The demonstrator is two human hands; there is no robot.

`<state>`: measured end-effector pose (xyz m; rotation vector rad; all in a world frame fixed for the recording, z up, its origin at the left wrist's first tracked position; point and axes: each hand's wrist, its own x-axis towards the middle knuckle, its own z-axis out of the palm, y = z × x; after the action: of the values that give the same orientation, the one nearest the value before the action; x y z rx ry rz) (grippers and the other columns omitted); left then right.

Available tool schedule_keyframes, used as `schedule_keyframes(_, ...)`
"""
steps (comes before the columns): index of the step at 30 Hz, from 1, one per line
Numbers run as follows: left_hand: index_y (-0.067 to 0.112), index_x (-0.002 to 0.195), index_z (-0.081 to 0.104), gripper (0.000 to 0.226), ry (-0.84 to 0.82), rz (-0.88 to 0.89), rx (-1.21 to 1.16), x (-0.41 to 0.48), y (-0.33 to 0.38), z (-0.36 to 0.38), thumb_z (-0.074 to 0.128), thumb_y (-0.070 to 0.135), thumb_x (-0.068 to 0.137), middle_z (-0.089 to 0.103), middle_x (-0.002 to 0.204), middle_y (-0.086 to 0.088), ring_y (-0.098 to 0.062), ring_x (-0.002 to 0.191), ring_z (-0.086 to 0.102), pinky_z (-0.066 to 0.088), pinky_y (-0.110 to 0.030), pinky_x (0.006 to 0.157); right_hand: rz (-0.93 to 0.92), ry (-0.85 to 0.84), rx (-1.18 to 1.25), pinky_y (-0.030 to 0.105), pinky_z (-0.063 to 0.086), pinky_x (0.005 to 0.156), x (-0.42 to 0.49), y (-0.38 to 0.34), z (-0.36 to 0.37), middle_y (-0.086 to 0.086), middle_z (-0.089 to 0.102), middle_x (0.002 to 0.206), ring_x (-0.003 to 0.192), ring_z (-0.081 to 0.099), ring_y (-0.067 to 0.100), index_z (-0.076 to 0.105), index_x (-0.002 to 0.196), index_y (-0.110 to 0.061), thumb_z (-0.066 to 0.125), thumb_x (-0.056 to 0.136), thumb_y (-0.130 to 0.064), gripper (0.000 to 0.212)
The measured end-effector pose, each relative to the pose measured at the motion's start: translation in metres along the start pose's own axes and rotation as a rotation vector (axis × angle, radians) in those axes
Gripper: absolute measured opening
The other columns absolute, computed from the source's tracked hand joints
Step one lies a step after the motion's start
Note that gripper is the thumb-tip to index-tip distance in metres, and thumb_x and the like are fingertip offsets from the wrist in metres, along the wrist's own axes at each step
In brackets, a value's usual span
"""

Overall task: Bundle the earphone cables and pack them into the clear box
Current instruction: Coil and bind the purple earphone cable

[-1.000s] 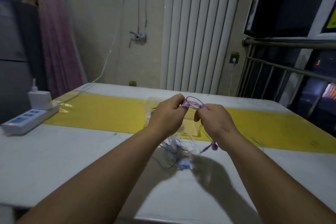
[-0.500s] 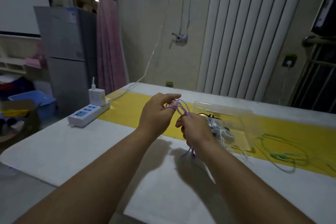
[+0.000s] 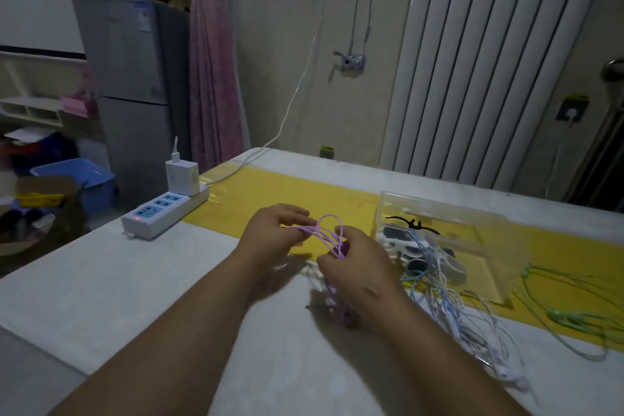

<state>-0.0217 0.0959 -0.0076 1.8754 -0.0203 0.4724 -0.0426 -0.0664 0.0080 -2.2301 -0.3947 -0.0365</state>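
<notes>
— Where's the purple cable (image 3: pixel 326 233)?

— Looped between both hands above the table (image 3: pixel 135 280): left hand (image 3: pixel 273 236) pinching one end of the loops, right hand (image 3: pixel 354 267) closed on the other.

— And the clear box (image 3: pixel 445 246)?

— Just right of the right hand, the nearer one, I'd say.

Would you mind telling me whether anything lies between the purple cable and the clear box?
Nothing visible does. The purple cable, held by both hands, is left of the clear box; only bare yellow mat lies between them.

Dim room: grey fridge (image 3: pixel 135 84) beside pink curtain (image 3: pixel 212 78), white ribbed radiator (image 3: pixel 479 61) on cream wall (image 3: pixel 287 78).
</notes>
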Motion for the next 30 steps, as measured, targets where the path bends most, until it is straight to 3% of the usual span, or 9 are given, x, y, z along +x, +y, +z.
schedule_keyframes(2, 0.023, 0.086, 0.079, 0.028, -0.061, -0.066, 0.006, 0.0, -0.005, -0.008, 0.074, -0.001, 0.072, 0.068, 0.11, 0.004, -0.01, 0.103, 0.063, 0.054, -0.028, 0.084, 0.009, -0.001, 0.06, 0.029, 0.046, 0.071, -0.002, 0.006, -0.003, -0.008, 0.063, 0.098, 0.088, 0.064, 0.019, 0.046, 0.133, -0.028, 0.062, 0.078, -0.025, 0.058)
schedule_keyframes(3, 0.028, 0.091, 0.078, 0.033, -0.088, -0.069, 0.036, -0.001, -0.005, -0.012, 0.077, 0.003, 0.069, 0.066, 0.113, 0.007, -0.008, 0.106, 0.061, 0.052, -0.027, 0.085, 0.012, -0.004, 0.104, 0.031, 0.051, 0.075, -0.002, 0.01, -0.003, -0.008, 0.065, 0.1, 0.087, 0.066, 0.019, 0.047, 0.131, -0.032, 0.062, 0.079, -0.024, 0.055)
schedule_keyframes(7, 0.038, 0.1, 0.067, 0.046, -0.166, 0.01, 0.274, -0.002, -0.002, -0.017, 0.082, 0.013, 0.064, 0.058, 0.113, 0.014, 0.0, 0.106, 0.051, 0.04, -0.013, 0.076, 0.018, 0.086, 0.211, 0.047, 0.056, 0.078, 0.002, 0.019, 0.001, -0.002, 0.07, 0.083, 0.08, 0.069, 0.022, 0.057, 0.088, -0.038, 0.051, 0.074, -0.034, 0.016)
schedule_keyframes(10, 0.027, 0.075, 0.066, 0.021, -0.176, 0.092, 0.272, -0.003, 0.003, -0.016, 0.073, 0.019, 0.057, 0.062, 0.097, 0.005, 0.0, 0.09, 0.055, 0.039, -0.014, 0.072, 0.01, 0.086, 0.273, 0.05, 0.057, 0.074, 0.001, 0.019, -0.001, 0.001, 0.071, 0.075, 0.074, 0.07, 0.022, 0.06, 0.083, -0.034, 0.052, 0.074, -0.036, 0.012)
schedule_keyframes(14, 0.013, 0.062, 0.065, 0.006, -0.186, 0.076, 0.123, -0.009, 0.006, -0.009, 0.065, 0.019, 0.065, 0.057, 0.059, 0.004, -0.006, 0.053, 0.048, 0.036, -0.018, 0.054, 0.051, 0.105, 0.482, 0.048, 0.06, 0.07, 0.0, 0.015, -0.005, 0.012, 0.07, 0.08, 0.073, 0.072, 0.026, 0.064, 0.083, -0.019, 0.062, 0.082, -0.014, 0.005)
schedule_keyframes(19, 0.001, 0.061, 0.055, 0.029, 0.092, 0.004, -0.035, -0.006, 0.007, -0.002, 0.054, 0.025, 0.077, 0.057, 0.056, -0.007, -0.016, 0.054, 0.052, 0.041, -0.027, 0.056, 0.122, 0.091, 0.638, 0.047, 0.06, 0.072, 0.0, 0.013, -0.008, 0.016, 0.069, 0.088, 0.083, 0.071, 0.031, 0.061, 0.097, -0.019, 0.064, 0.083, -0.007, 0.019)
schedule_keyframes(22, 0.007, 0.071, 0.055, 0.021, 0.282, -0.036, -0.061, -0.002, 0.006, -0.003, 0.054, 0.018, 0.089, 0.056, 0.058, -0.007, -0.021, 0.054, 0.052, 0.042, -0.033, 0.057, 0.141, 0.109, 0.626, 0.046, 0.059, 0.068, -0.001, 0.012, -0.01, 0.011, 0.068, 0.087, 0.08, 0.072, 0.029, 0.064, 0.091, -0.02, 0.065, 0.084, -0.013, 0.01)
schedule_keyframes(27, 0.023, 0.084, 0.056, 0.01, 0.479, -0.116, 0.046, 0.003, -0.001, -0.01, 0.056, 0.013, 0.084, 0.05, 0.06, -0.001, -0.023, 0.056, 0.046, 0.036, -0.034, 0.055, 0.127, 0.138, 0.623, 0.027, 0.041, 0.047, -0.002, 0.011, -0.013, -0.001, 0.067, 0.076, 0.057, 0.058, 0.014, 0.065, 0.081, -0.016, 0.071, 0.081, -0.044, 0.029)
schedule_keyframes(30, 0.022, 0.077, 0.061, 0.013, 0.481, -0.196, 0.123, 0.002, 0.001, -0.015, 0.055, 0.01, 0.076, 0.059, 0.066, -0.002, -0.026, 0.063, 0.054, 0.044, -0.038, 0.06, 0.114, 0.136, 0.678, 0.029, 0.042, 0.05, -0.002, 0.011, -0.016, 0.003, 0.063, 0.07, 0.057, 0.051, 0.013, 0.067, 0.076, -0.01, 0.072, 0.082, -0.031, 0.022)
